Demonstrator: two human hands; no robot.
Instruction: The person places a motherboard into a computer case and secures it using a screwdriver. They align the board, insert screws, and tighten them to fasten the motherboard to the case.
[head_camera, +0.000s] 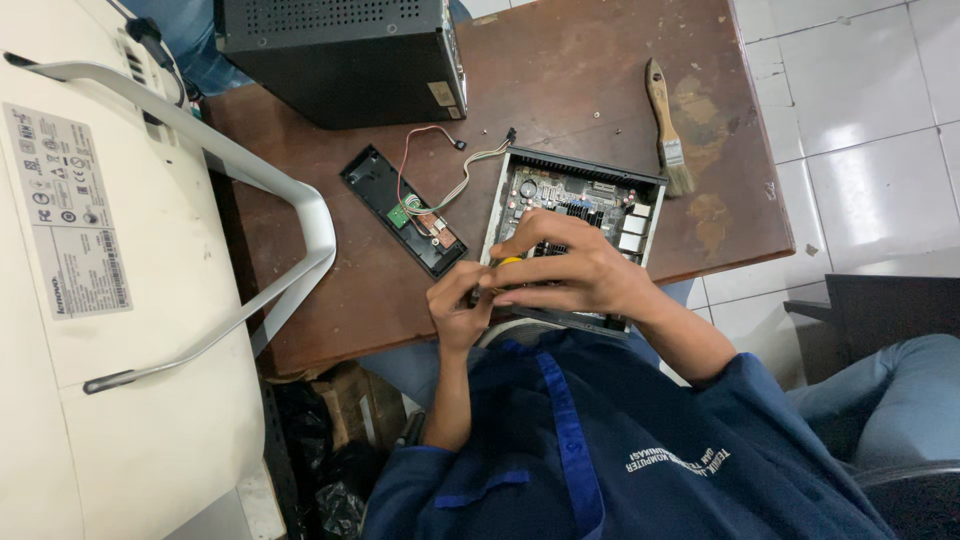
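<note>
An open small black computer case (575, 200) with a green circuit board inside lies on the brown wooden table (560, 70). My right hand (580, 272) curls over its near edge, fingers closed round a yellow-handled tool (510, 261). Just to the left, my left hand (458, 305) is closed on the lower part of the same tool. Both hands meet above the case's front left corner. The tool's tip is hidden by my fingers.
A black front panel (400, 210) with loose coloured wires lies left of the case. A black tower case (340, 60) stands at the back, a paint brush (668, 125) at the right. A white monitor back with a grey stand (150, 250) fills the left. A jeans-clad knee (890, 390) sits right.
</note>
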